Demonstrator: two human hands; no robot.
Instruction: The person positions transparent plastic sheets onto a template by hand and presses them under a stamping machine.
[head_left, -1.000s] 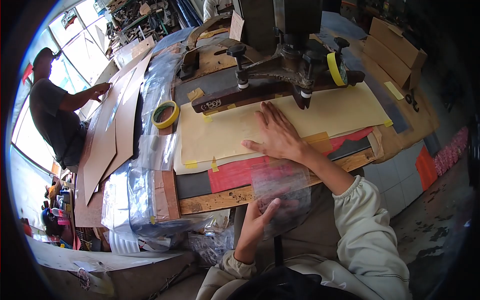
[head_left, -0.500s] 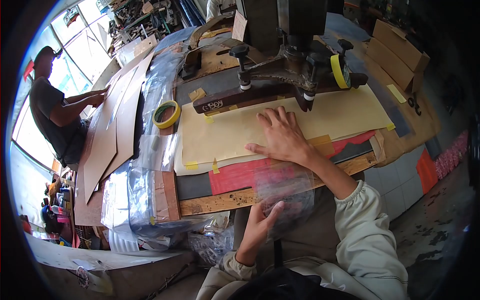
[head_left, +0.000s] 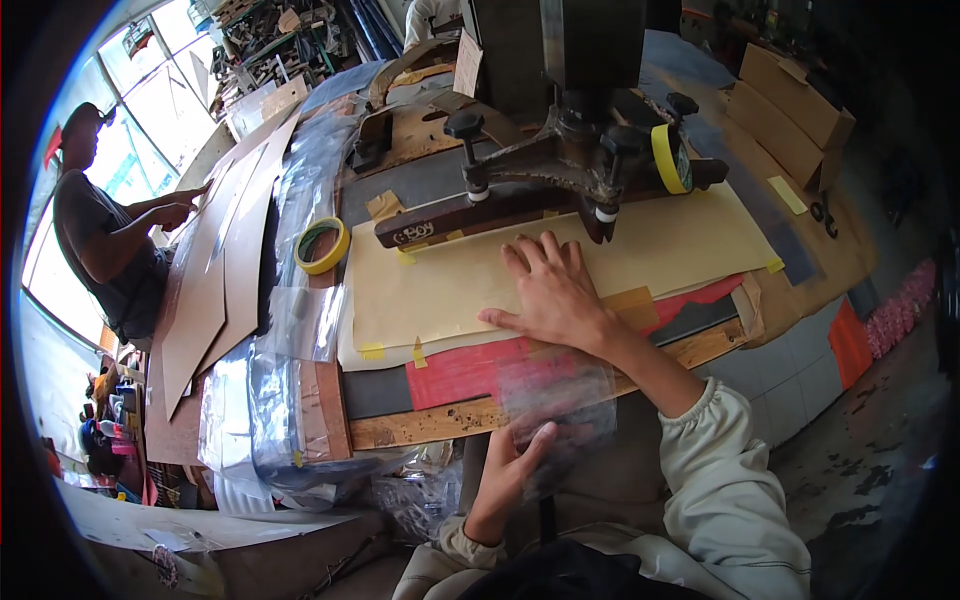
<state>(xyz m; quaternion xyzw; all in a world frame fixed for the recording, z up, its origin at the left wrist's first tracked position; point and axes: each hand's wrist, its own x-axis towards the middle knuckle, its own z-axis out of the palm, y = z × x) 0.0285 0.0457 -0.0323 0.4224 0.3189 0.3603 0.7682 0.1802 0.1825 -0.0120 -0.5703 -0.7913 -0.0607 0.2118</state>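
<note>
My right hand [head_left: 553, 295] lies spread and palm down on a cream sheet [head_left: 430, 300] under the press head. My left hand [head_left: 507, 470] is below the table's front edge, at a crumpled clear plastic sheet [head_left: 565, 385] that hangs over the edge. Its thumb shows in front, while its fingers are blurred behind the plastic. A dark bar [head_left: 560, 205] of the press [head_left: 570, 140] rests across the cream sheet. Red material [head_left: 455, 375] shows beneath the sheet's near side, and small pieces of yellow tape [head_left: 371, 351] sit along its border.
A yellow tape roll [head_left: 323, 246] lies left of the sheet; another tape roll [head_left: 671, 160] hangs on the press. Scissors [head_left: 824, 215] and an open cardboard box [head_left: 785, 115] are at the right. A co-worker [head_left: 105, 230] stands at left beside large brown boards [head_left: 235, 270].
The view has shifted slightly, so the table appears a little lower and further left. Both my hands keep nearly the same places on it. The co-worker's hands have moved slightly.
</note>
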